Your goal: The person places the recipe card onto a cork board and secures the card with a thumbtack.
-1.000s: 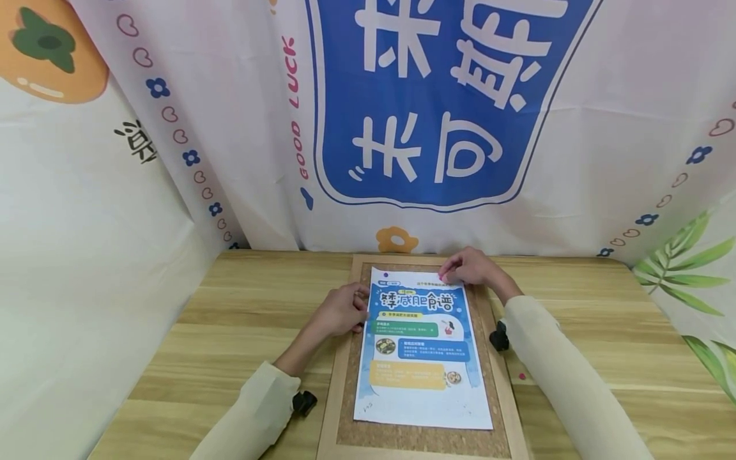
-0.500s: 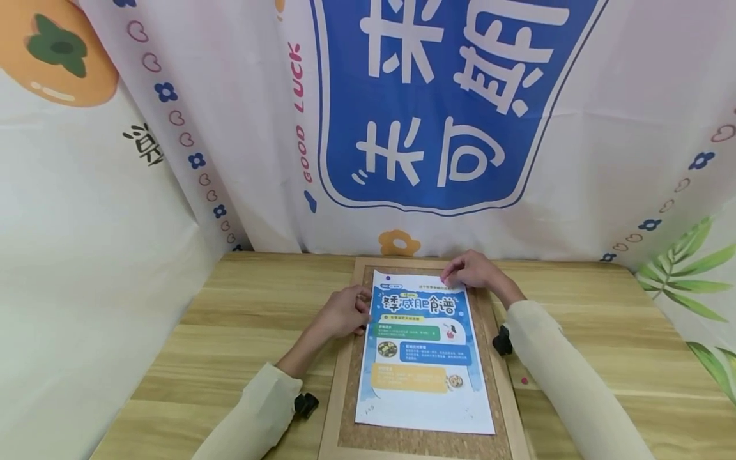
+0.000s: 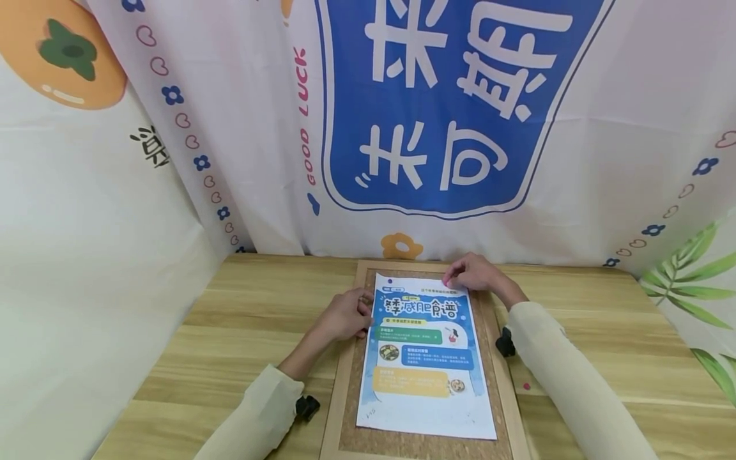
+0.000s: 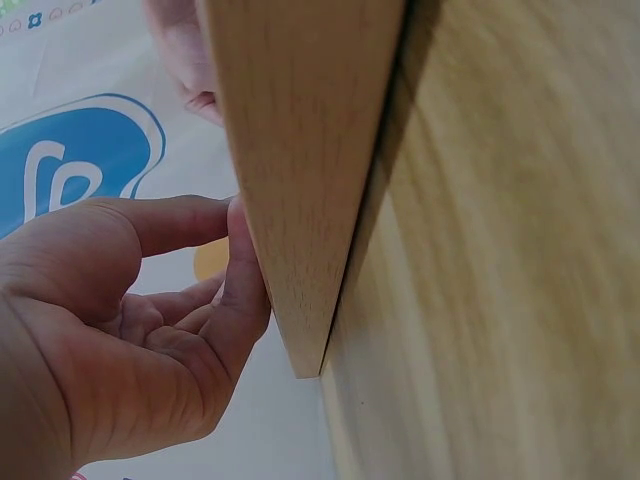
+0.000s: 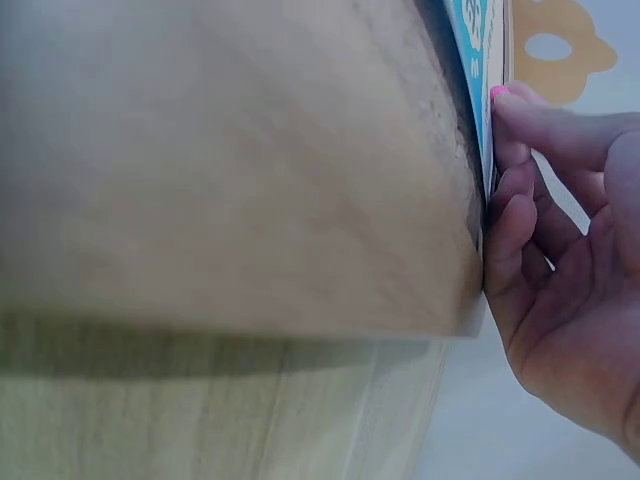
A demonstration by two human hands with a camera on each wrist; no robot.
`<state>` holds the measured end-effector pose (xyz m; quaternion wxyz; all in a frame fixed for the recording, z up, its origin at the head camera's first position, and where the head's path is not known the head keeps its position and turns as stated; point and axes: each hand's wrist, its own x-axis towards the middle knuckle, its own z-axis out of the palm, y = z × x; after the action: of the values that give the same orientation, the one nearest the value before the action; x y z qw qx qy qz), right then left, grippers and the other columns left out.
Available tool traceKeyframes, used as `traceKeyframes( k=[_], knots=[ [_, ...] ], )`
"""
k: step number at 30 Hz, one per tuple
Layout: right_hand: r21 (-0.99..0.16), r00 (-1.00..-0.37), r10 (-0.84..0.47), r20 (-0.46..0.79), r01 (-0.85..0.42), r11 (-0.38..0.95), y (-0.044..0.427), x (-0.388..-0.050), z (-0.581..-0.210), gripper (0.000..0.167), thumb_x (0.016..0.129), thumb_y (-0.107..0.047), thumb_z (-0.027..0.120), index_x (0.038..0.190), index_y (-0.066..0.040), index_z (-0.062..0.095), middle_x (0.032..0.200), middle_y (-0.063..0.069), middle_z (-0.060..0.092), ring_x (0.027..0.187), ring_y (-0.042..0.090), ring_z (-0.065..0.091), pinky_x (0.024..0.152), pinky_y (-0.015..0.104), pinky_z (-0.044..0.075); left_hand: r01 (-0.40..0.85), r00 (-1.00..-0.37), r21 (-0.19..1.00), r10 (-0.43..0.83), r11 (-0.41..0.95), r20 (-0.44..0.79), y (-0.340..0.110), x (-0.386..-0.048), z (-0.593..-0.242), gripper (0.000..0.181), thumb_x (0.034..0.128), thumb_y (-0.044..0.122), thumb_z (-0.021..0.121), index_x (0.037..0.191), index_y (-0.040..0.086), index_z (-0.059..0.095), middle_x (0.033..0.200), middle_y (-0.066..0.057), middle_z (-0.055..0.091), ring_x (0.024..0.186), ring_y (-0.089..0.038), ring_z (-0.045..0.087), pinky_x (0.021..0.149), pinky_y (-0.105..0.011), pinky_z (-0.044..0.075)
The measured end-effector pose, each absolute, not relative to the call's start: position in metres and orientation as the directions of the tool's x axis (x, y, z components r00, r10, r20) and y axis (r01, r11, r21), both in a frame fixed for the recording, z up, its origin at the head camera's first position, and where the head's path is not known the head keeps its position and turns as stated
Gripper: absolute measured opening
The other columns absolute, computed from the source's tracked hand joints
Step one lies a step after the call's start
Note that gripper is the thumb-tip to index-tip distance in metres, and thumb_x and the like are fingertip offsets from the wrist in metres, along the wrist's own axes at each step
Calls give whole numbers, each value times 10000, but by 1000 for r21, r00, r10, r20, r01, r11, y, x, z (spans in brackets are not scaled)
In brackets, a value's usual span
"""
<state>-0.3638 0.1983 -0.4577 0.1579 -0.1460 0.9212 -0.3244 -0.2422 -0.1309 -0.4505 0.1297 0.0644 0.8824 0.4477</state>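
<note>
A printed diet-recipe poster (image 3: 425,406) is lying on the framed cork board (image 3: 425,443), a dark pushpin (image 3: 390,281) sitting in its far left corner and the right hand's (image 3: 476,271) grip pinching a pink pushpin (image 5: 497,92) at its far right corner. The left hand (image 3: 347,314) is touching the board's left side, though whether its grip is clamping anything I cannot tell. The board is resting on the wooden worktop (image 3: 241,319), a small pink piece (image 3: 526,386) lying just to its right.

Free room over the lower half of the paper (image 3: 427,383), between sleeves (image 3: 566,364); cloth wall (image 3: 443,128) behind the corkboard (image 3: 414,443)
</note>
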Motion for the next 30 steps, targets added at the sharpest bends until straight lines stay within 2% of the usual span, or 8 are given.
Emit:
traceKeyframes(
  k=[11,20,30],
  knots=[
    [-658,-903,-378,-204,-159,736,200,-365,-456,148,990,-217,756,1064,-127,847,1093,74,799,1031,259,610,850,346,462,-4,-961,802,221,597,-169,-130,-242,-450,456,957,-48,725,1396,-26,603,960,-128,696,644,-177,682,577,-272,614],
    [-655,-893,-394,-216,-166,737,205,-368,-457,156,990,-219,768,1075,-113,845,974,44,769,847,223,600,708,298,468,5,-961,796,222,606,-163,-130,-243,-451,466,955,-42,729,1403,-24,601,955,-118,700,638,-168,678,573,-270,610],
    [-665,-886,-416,-206,-185,724,208,-368,-457,162,1000,-213,760,1076,-98,846,955,41,763,802,205,597,700,293,467,11,-963,793,221,610,-156,-130,-242,-451,464,952,-38,732,1398,-27,605,944,-114,703,630,-162,672,567,-263,602]
  ],
)
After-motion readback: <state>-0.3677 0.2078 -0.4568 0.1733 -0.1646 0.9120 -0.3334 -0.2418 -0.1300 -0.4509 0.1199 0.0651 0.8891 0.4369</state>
